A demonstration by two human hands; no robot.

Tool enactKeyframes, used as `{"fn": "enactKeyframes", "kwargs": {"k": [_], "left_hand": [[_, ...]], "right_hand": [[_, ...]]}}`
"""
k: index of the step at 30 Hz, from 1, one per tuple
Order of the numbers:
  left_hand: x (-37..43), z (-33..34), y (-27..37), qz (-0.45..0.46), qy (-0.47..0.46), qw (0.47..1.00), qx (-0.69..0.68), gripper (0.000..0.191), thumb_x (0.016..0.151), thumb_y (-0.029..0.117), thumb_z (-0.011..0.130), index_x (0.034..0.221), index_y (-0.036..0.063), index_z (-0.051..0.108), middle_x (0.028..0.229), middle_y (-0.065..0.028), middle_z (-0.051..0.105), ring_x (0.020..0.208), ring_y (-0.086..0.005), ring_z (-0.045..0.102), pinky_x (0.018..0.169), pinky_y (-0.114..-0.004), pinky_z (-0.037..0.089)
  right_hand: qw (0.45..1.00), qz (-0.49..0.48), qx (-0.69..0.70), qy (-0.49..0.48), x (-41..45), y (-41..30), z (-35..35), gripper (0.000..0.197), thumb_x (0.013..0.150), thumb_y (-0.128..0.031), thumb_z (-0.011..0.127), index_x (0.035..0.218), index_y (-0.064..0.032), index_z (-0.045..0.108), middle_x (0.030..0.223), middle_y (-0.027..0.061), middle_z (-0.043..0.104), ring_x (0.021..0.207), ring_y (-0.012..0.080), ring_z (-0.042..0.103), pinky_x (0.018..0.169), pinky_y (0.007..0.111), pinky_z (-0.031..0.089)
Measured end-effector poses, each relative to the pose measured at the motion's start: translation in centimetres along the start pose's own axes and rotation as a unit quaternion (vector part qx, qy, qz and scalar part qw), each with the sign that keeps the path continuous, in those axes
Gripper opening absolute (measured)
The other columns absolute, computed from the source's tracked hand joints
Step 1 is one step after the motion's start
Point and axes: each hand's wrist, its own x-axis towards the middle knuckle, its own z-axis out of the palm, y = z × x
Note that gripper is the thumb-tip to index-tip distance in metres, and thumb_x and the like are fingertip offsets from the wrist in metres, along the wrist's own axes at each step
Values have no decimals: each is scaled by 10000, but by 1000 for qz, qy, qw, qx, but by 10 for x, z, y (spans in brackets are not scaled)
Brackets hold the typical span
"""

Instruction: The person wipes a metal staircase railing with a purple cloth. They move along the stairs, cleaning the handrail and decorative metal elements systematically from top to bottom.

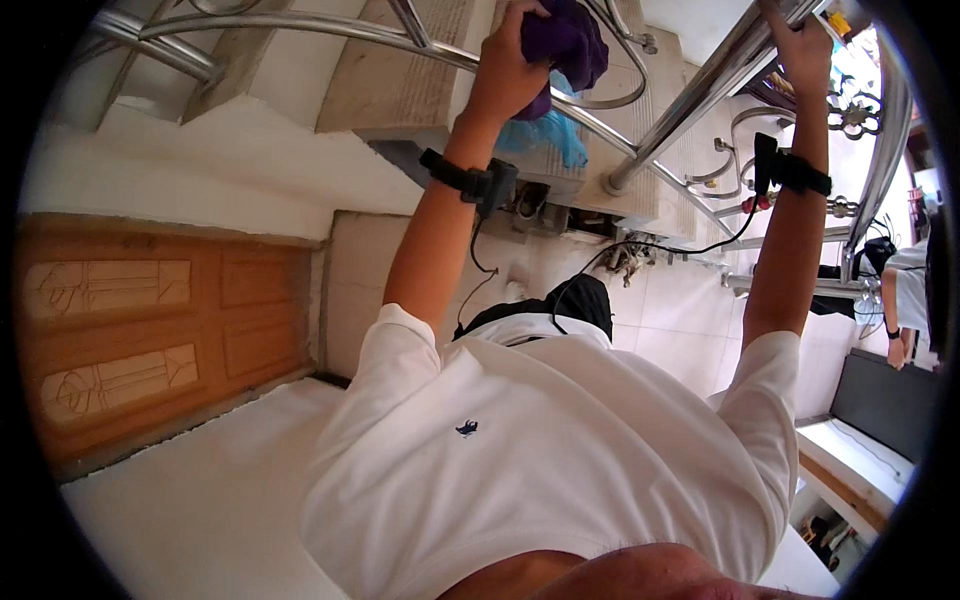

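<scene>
My left hand (506,71) is at the top centre, closed on a crumpled purple cloth (566,45) against the lower bar of a shiny metal stair railing (600,127). Part of the cloth hangs below the bar. Just beyond it, a thin blue plastic bag (551,135) lies on a stair tread. My right hand (806,52), at the upper right, is around the upper part of a thick metal railing post (697,86); its fingertips are partly cut off by the frame edge. Black straps with small devices are on both wrists, joined to thin black cables.
Stone stair treads (397,67) run behind the railing, which has curled metal ornaments (855,116). Clutter (630,255) lies on the tiled floor by the stairs. A wooden door (255,315) is at left. Another person (907,289) is at far right, near a dark flat panel (885,401).
</scene>
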Motion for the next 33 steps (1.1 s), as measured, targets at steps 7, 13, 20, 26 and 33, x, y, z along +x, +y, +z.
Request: {"fn": "enactKeyframes", "kwargs": {"k": [7,13,20,26,33], "left_hand": [[-27,-19,-2,-41,-147,953,262,473,704,-45,620,1131,143,539,993,-152,652,906,-406,630,757,-487,526],[2,-49,33,-110,-195,915,335,408,693,45,661,1081,151,591,917,-140,687,893,-373,651,761,-466,538],[35,-127,71,-26,235,964,119,390,687,29,697,1040,49,533,931,-174,637,902,-380,626,778,-463,498],[63,-115,76,-95,253,963,25,442,824,1,608,1222,3,417,1018,-185,569,771,-267,618,674,-352,513],[55,-95,27,80,278,937,197,500,725,87,761,1086,15,423,1101,-180,385,1073,-337,420,932,-444,368]], "right_hand": [[999,-27,-23,-4,1,10,-2,440,808,-383,722,963,27,683,773,120,647,712,199,597,671,355,482],[995,-37,-95,-20,14,39,-7,550,785,-475,698,1006,28,677,802,135,653,761,207,618,723,349,488],[986,-8,-147,-80,27,54,-7,755,742,-710,638,1002,-5,711,817,156,698,805,267,681,810,371,500],[983,4,-170,-68,24,45,-8,784,748,-715,639,964,37,693,760,163,678,723,262,657,731,370,504],[986,-35,-159,-45,22,46,-9,701,772,-617,674,961,57,682,807,228,674,791,343,662,789,446,498]]}}
